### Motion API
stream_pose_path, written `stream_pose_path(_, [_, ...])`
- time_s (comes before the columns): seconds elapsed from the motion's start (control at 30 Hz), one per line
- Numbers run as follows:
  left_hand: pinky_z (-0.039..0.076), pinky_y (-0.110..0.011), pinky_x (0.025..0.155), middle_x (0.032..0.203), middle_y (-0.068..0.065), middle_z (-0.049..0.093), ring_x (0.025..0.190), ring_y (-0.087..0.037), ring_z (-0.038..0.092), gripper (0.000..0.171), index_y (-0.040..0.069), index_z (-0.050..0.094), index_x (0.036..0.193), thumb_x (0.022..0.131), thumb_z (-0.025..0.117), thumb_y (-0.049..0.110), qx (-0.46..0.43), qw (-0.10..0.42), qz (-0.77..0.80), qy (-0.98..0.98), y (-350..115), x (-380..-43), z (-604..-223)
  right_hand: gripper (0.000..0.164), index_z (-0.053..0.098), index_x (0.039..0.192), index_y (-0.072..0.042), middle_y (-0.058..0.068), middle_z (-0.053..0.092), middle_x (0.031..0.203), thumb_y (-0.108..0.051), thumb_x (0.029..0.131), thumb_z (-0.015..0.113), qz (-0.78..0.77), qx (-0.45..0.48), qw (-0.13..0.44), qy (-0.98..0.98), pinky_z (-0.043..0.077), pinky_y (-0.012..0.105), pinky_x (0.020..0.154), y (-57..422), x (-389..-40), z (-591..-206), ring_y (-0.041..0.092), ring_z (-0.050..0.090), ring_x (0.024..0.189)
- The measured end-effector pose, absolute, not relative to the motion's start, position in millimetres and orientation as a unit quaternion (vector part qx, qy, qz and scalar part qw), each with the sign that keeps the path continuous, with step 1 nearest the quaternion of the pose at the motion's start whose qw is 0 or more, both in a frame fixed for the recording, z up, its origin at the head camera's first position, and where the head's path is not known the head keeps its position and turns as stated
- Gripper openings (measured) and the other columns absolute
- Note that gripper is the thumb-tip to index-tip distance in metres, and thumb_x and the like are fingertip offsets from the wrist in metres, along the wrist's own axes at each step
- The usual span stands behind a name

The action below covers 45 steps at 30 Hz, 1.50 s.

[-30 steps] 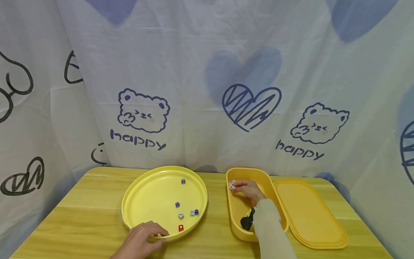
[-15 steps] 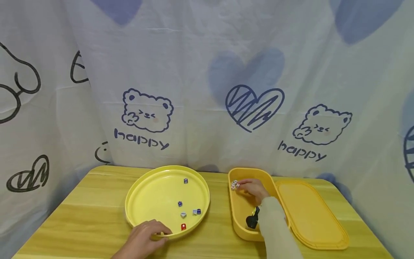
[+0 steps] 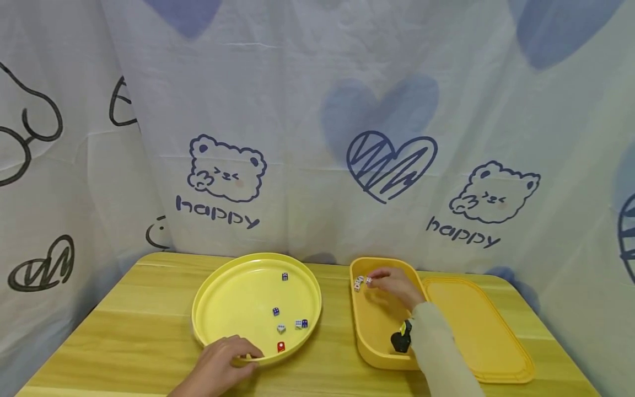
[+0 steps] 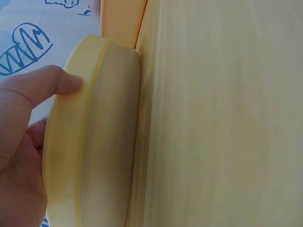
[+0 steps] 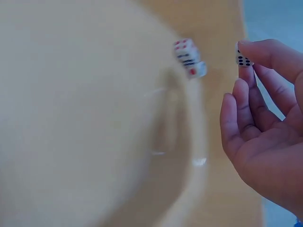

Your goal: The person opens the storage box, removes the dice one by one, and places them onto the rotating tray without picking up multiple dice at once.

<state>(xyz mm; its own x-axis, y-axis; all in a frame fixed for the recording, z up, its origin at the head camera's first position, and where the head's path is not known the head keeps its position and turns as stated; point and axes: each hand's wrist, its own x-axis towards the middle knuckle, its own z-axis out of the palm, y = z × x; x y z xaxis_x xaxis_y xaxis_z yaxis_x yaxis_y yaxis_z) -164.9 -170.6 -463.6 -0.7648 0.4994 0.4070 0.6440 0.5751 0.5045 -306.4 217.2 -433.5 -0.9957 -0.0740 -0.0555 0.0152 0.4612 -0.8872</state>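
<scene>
While the person's right hand (image 3: 397,284) pinches a small white cubic die with black pips (image 5: 244,61), its grip clamped on it at the fingertips, the left hand (image 3: 220,358) has its grip clamped on the rim of a round, shallow yellow tray (image 3: 238,298) near 6 to 7 o'clock. The pinched die is above a deep, round-cornered orange-yellow bin (image 3: 382,361), toward 11 o'clock, near but apart from a cluster of white dice (image 3: 358,284). Inside the tray, one blue die (image 3: 285,277) sits toward 1 o'clock, another near the middle, a red die (image 3: 281,347) at 5 o'clock, and two white dice with a third blue die toward 4 o'clock. Toward the bin's 3 o'clock, a flat orange-yellow lid (image 3: 486,336) lies on the wood-grain tabletop (image 3: 124,314).
</scene>
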Motion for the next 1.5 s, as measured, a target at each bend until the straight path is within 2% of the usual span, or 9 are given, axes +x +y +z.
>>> stream_pose_path(0.1, [0.047, -0.024, 0.061, 0.084, 0.007, 0.067, 0.075, 0.000, 0.054, 0.009, 0.017, 0.074, 0.092, 0.083, 0.076, 0.017, -0.326, 0.110, -0.328, -0.880, -171.0, -165.4, -463.6, 0.021, 0.067, 0.103, 0.005, 0.007, 0.067, 0.095, -0.006, 0.086, 0.071, -0.512, -0.022, 0.039, 0.858, 0.046, 0.045, 0.090, 216.7, -303.2, -421.8, 0.024, 0.057, 0.090])
stream_pose_path(0.4, [0.047, -0.023, 0.061, 0.085, 0.009, 0.067, 0.074, -0.001, 0.055, 0.011, 0.016, 0.074, 0.092, 0.081, 0.077, 0.014, -0.330, 0.106, -0.328, -0.879, -171.5, -167.0, -463.3, 0.023, 0.065, 0.110, 0.001, 0.011, 0.063, 0.105, -0.011, 0.092, 0.065, -0.517, -0.005, 0.025, 0.856, 0.041, 0.049, 0.098, 216.1, -285.6, -391.3, 0.029, 0.054, 0.101])
stream_pose_path(0.53, [0.047, -0.024, 0.061, 0.086, 0.009, 0.067, 0.074, -0.001, 0.055, 0.010, 0.016, 0.074, 0.092, 0.082, 0.076, 0.014, -0.330, 0.099, -0.332, -0.878, -172.4, -167.3, -463.1, 0.026, 0.064, 0.115, 0.000, 0.011, 0.062, 0.107, -0.014, 0.093, 0.064, -0.523, 0.003, 0.016, 0.852, 0.041, 0.048, 0.098, 214.3, -277.5, -383.6, 0.032, 0.053, 0.103])
stream_pose_path(0.77, [0.047, -0.024, 0.061, 0.086, 0.010, 0.067, 0.074, -0.001, 0.055, 0.009, 0.015, 0.074, 0.092, 0.083, 0.076, 0.015, -0.327, 0.088, -0.336, -0.879, -172.7, -166.5, -463.8, 0.030, 0.062, 0.119, 0.001, 0.011, 0.062, 0.110, -0.014, 0.093, 0.064, -0.535, -0.010, -0.013, 0.845, 0.041, 0.046, 0.098, 209.8, -257.8, -378.2, 0.027, 0.054, 0.101])
stream_pose_path(1.2, [0.047, -0.024, 0.061, 0.086, 0.010, 0.067, 0.074, -0.001, 0.055, 0.010, 0.015, 0.074, 0.091, 0.082, 0.077, 0.015, -0.328, 0.098, -0.335, -0.878, -171.1, -165.4, -464.4, 0.022, 0.069, 0.104, 0.000, 0.005, 0.063, 0.095, -0.011, 0.086, 0.073, -0.550, -0.018, -0.073, 0.832, 0.046, 0.028, 0.080, 197.3, -222.0, -391.8, 0.020, 0.053, 0.091])
stream_pose_path(1.5, [0.047, -0.024, 0.060, 0.085, 0.009, 0.068, 0.074, -0.001, 0.055, 0.009, 0.015, 0.074, 0.091, 0.082, 0.077, 0.015, -0.330, 0.095, -0.335, -0.877, -170.5, -165.9, -465.1, 0.020, 0.069, 0.100, 0.001, 0.004, 0.065, 0.091, -0.008, 0.083, 0.075, -0.574, -0.035, -0.071, 0.815, 0.050, 0.025, 0.077, 183.9, -212.7, -403.0, 0.017, 0.056, 0.087])
